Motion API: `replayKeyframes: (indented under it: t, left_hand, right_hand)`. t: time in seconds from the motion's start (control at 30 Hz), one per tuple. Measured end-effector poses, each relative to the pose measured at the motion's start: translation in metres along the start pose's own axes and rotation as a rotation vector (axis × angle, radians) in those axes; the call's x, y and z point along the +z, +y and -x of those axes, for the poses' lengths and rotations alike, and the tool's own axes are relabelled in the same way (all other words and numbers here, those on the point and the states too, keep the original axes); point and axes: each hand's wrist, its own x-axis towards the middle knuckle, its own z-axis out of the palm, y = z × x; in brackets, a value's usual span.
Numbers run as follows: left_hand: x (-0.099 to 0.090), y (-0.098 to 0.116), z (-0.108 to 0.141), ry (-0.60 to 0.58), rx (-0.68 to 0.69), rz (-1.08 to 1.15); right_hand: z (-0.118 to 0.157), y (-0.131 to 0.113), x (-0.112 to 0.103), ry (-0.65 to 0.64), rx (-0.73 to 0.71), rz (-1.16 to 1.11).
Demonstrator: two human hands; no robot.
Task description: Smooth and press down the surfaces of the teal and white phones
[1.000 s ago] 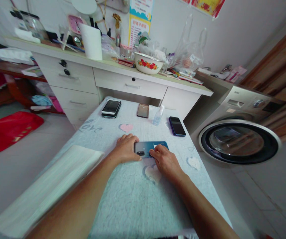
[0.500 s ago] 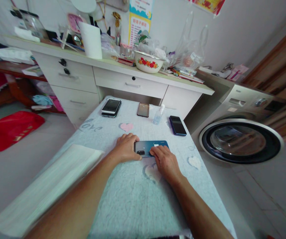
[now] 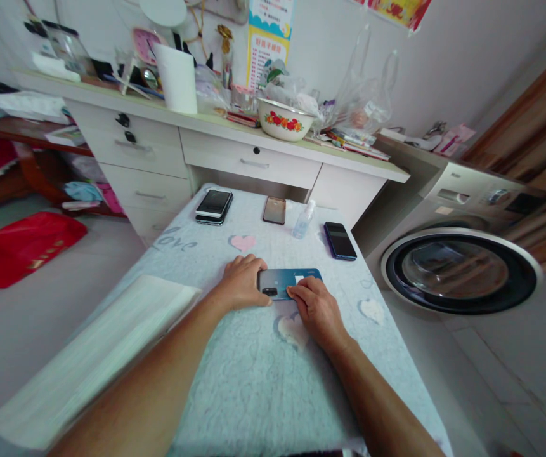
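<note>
While the L hand [image 3: 245, 283] grips the blue phone [image 3: 279, 278] w/ thumb and fingers apart, the R hand [image 3: 319, 311] has its fingertips pressed together on the phone's back – can't tell what they pinch. It lies on the cloth [image 3: 253, 381]. Spray bottle [image 3: 303, 223]: 1 o'clock from it, see-through. Flowery bowl [image 3: 273, 125]: 12 o'clock – plastic bags [image 3: 290, 89] in it.

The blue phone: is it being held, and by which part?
Yes. The left hand grips the blue phone around its camera end, while fingers of the right hand touch its back.
</note>
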Motion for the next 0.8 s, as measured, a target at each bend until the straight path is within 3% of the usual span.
replayKeyframes:
  t: [0.33,0.8]
  left_hand:
    - [0.003,-0.0021,-0.0005,0.007,-0.001,0.001]
    - [-0.0001,-0.0002,-0.0005,-0.007,-0.001,0.002]
  right_hand:
    - [-0.0005,0.0,-0.0011,0.04,-0.001,-0.004]
    - [0.0015,-0.0041,-0.0009,-0.009,0.009,0.055]
